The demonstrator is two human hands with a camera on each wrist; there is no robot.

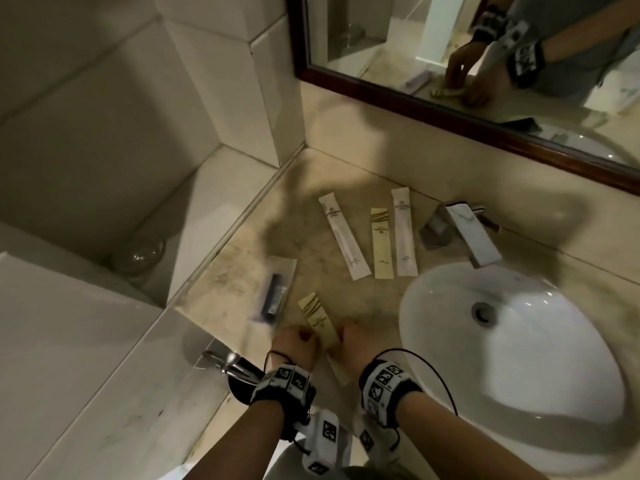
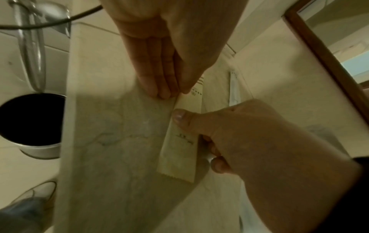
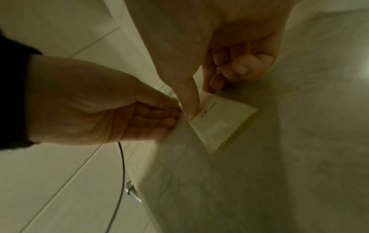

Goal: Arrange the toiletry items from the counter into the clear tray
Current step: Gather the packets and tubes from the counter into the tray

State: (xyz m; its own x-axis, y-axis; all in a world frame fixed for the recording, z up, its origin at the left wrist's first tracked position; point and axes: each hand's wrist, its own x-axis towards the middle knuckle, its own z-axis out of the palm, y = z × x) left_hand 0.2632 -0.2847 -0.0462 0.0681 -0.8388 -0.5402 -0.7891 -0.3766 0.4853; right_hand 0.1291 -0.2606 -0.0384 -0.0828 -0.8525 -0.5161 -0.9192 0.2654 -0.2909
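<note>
A yellow sachet [image 1: 319,323] lies on the marble counter near its front edge, and both hands are on it. My left hand [image 1: 310,337] pinches its left edge with fingertips and thumb [image 2: 175,93]. My right hand [image 1: 343,336] holds its right side, thumb on top and fingers curled under the edge [image 2: 179,117] [image 3: 197,102]. The sachet's serrated end [image 3: 223,130] sticks out toward me. Left of the hands sits the clear tray [image 1: 289,263], blurred, with a dark tube [image 1: 273,296] inside. Two white sachets [image 1: 341,233] [image 1: 403,230] and another yellow one [image 1: 381,242] lie side by side farther back.
A white basin [image 1: 519,375] fills the counter to the right, with a square tap [image 1: 464,233] behind it. A mirror [image 1: 485,81] hangs on the back wall. Below the counter's left edge are a metal holder with a cup [image 2: 30,126] and a glass [image 1: 142,254] on a lower ledge.
</note>
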